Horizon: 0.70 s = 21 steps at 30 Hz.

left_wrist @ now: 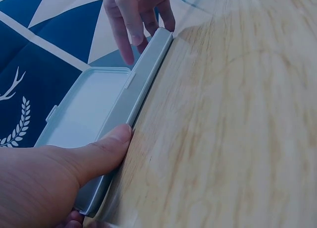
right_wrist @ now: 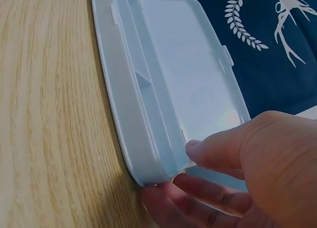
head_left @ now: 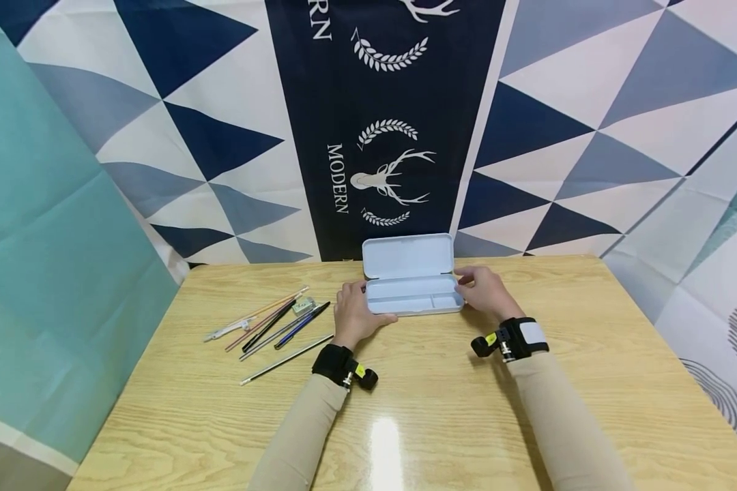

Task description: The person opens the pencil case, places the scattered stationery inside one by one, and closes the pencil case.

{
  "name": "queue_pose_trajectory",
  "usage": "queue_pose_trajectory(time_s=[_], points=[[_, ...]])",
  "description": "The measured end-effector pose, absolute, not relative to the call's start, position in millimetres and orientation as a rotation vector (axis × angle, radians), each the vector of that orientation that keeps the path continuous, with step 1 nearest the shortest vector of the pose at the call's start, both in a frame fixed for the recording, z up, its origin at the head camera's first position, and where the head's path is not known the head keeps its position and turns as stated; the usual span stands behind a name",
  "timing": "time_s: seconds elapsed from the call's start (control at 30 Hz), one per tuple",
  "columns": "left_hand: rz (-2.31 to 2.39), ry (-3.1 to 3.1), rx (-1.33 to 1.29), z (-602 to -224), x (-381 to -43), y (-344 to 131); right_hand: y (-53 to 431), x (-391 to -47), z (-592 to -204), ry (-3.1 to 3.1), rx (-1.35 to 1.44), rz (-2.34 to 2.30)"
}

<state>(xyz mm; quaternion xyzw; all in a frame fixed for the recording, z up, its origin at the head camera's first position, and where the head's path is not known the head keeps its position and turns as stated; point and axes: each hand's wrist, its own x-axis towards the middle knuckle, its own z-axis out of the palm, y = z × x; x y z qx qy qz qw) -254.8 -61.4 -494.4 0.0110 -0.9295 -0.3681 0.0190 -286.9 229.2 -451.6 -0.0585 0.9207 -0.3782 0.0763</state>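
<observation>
Wood-grain surface, backed by a navy, grey and white triangle-patterned cloth. Pale-blue, rectangular, hard-shelled pencil case sits near the surface's 12 o'clock edge, between both hands. Key relation: case lies at 1–2 o'clock from the left hand and at 9 o'clock from the right hand; neither is clearly nearer, each being at its own end. Left fingers: curled round the left end, thumb along the front wall, holding it. Right fingers: narrow grip about the right end corner, thumb by the rim; firmness cannot be told. Long axis of case: 9 to 3 o'clock. Pale-blue lid stands open toward 12; small front compartment at the 3 o'clock end. Slender white-tipped pencil at 8 o'clock from the left hand, axis 8 to 2; blue pen at 9, axis about 8 to 2.
</observation>
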Motion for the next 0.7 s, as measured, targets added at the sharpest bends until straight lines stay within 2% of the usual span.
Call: queue_pose_trajectory(time_s=[0.7], points=[[-1.149,-2.866,0.006,-499.5,-255.3,-62.5,228.1,-286.0,-462.4,2.779,-0.092,-1.200]])
